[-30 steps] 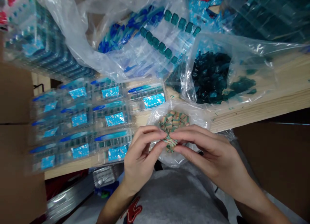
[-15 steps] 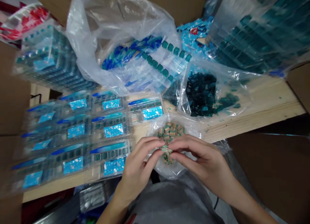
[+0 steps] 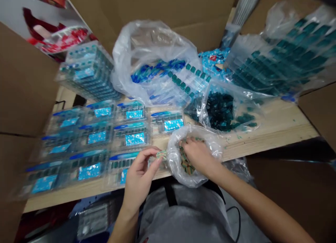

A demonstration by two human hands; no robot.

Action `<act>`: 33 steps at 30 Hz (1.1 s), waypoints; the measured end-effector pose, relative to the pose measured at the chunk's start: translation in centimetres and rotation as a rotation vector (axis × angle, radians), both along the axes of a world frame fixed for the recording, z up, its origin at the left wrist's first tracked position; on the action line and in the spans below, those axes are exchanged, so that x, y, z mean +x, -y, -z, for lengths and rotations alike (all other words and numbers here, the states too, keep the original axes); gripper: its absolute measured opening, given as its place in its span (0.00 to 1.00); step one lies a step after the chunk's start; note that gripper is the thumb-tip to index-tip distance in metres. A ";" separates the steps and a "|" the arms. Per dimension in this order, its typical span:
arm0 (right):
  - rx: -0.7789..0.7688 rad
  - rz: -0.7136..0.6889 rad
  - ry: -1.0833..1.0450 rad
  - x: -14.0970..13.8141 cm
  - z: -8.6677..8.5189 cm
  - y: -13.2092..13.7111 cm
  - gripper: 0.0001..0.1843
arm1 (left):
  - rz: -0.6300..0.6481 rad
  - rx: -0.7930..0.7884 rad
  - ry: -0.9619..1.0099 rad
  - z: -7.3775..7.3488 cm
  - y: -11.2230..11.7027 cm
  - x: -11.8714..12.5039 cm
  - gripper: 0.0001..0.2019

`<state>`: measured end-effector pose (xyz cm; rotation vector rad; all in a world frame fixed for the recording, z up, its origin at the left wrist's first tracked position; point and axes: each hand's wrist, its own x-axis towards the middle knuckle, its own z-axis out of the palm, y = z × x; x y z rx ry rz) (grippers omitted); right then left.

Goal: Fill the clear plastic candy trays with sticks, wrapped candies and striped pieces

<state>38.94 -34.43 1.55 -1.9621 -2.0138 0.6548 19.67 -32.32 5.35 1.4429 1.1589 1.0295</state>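
My left hand [image 3: 143, 173] pinches a short stack of small tan-and-green blocks [image 3: 162, 154] between thumb and fingers, just left of a clear plastic bag [image 3: 173, 162]. Inside that open bag lie many loose blocks [image 3: 187, 166] of the same kind. My right hand [image 3: 195, 152] reaches down among them, its fingertips hidden by the hand itself and the pieces. Below and left of the stack, clear plastic packs [image 3: 135, 139] lie in rows, each with a blue slim piece, a row of teal pieces and a blue printed packet.
Packs stand stacked [image 3: 86, 75] at the back left. A large open bag [image 3: 123, 71] holds blue slim pieces. Another bag [image 3: 220, 110] contains dark teal pieces, with strips of teal pieces [image 3: 283, 61] in plastic behind it. Cardboard [image 3: 183, 12] borders the wooden table [image 3: 283, 127].
My hands have parted. The left moved away from the bag with the stack, while the right went down into the loose blocks. The camera view has shifted.
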 end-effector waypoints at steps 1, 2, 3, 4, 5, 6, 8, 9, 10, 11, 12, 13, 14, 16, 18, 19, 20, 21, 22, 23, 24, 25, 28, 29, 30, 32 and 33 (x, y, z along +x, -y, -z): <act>0.017 0.009 0.005 -0.1 0.2 0.0 0.10 | -0.008 -0.017 0.005 0.0 0.2 0.0 0.09; 0.037 0.017 0.005 -0.2 0.4 0.0 0.11 | -0.017 -0.032 0.010 -0.1 0.3 0.1 0.11; 0.058 0.021 0.001 -0.1 0.5 0.1 0.12 | -0.026 -0.051 0.015 -0.1 0.3 0.1 0.12; 0.078 0.022 -0.007 -0.1 0.5 0.2 0.13 | -0.031 -0.070 0.021 -0.1 0.3 0.2 0.14; 0.100 0.020 -0.022 0.1 0.5 0.3 0.15 | -0.033 -0.090 0.030 -0.1 0.3 0.3 0.15; 0.122 0.019 -0.042 0.3 0.4 0.4 0.16 | -0.031 -0.112 0.041 -0.1 0.3 0.5 0.16; 0.174 0.014 -0.109 0.8 -0.3 0.7 0.15 | -0.011 -0.153 0.069 -0.2 0.1 1.0 0.17; 0.204 0.018 -0.154 1.1 -0.9 1.0 0.14 | 0.009 -0.169 0.087 -0.3 -0.1 1.3 0.16; 0.240 0.034 -0.205 1.4 -1.6 1.3 0.12 | 0.035 -0.179 0.108 -0.5 -0.1 1.7 0.17; 0.277 0.060 -0.257 1.7 -2.3 1.6 0.10 | 0.063 -0.186 0.128 -0.7 -0.2 2.1 0.17; 0.311 0.096 -0.301 1.9 -3.2 2.0 0.09 | 0.091 -0.188 0.148 -1.0 -0.3 2.5 0.17; 0.347 0.142 -0.361 2.0 -4.0 2.4 0.09 | 0.115 -0.184 0.163 -1.3 -0.3 2.8 0.17; 0.384 0.194 -0.444 2.0 -4.8 2.8 0.10 | 0.130 -0.172 0.170 -1.6 -0.2 3.2 0.17; 0.449 0.283 -0.662 1.7 -6.1 3.4 0.09 | 0.138 -0.126 0.170 -2.1 -0.1 3.8 0.14; 0.500 0.336 -0.870 1.2 -6.9 4.0 0.06 | 0.139 -0.067 0.168 -2.5 0.1 4.3 0.11; 0.516 0.346 -0.934 0.9 -7.2 4.2 0.04 | 0.143 -0.039 0.170 -2.6 0.3 4.4 0.09; 0.527 0.346 -0.961 0.7 -7.4 4.4 0.05 | 0.151 -0.013 0.174 -2.8 0.4 4.6 0.08; 0.547 0.345 -0.970 0.5 -7.5 4.6 0.06 | 0.162 0.011 0.180 -2.9 0.6 4.6 0.07; 0.582 0.345 -0.964 0.4 -7.5 4.8 0.07 | 0.172 0.029 0.187 -3.0 0.8 4.7 0.06; 0.624 0.343 -0.946 0.4 -7.6 4.9 0.08 | 0.182 0.042 0.194 -3.1 1.0 4.7 0.05; 0.665 0.336 -0.922 0.4 -7.6 5.1 0.10 | 0.188 0.047 0.203 -3.2 1.1 4.8 0.04; 0.696 0.326 -0.900 0.4 -7.6 5.1 0.11 | 0.189 0.046 0.213 -3.2 1.3 4.8 0.04; 0.698 0.279 -0.878 0.6 -7.7 5.3 0.12 | 0.189 0.041 0.240 -3.2 1.5 5.0 0.02; 0.681 0.265 -0.884 0.7 -7.8 5.3 0.12 | 0.192 0.047 0.246 -3.2 1.6 5.0 0.02; 0.671 0.256 -0.887 0.8 -7.8 5.4 0.12 | 0.192 0.053 0.248 -3.1 1.7 5.1 0.03; 0.651 0.236 -0.885 0.9 -7.7 5.5 0.12 | 0.185 0.057 0.240 -2.9 1.8 5.3 0.04; 0.637 0.223 -0.879 1.1 -7.5 5.6 0.12 | 0.174 0.048 0.230 -2.8 1.9 5.5 0.05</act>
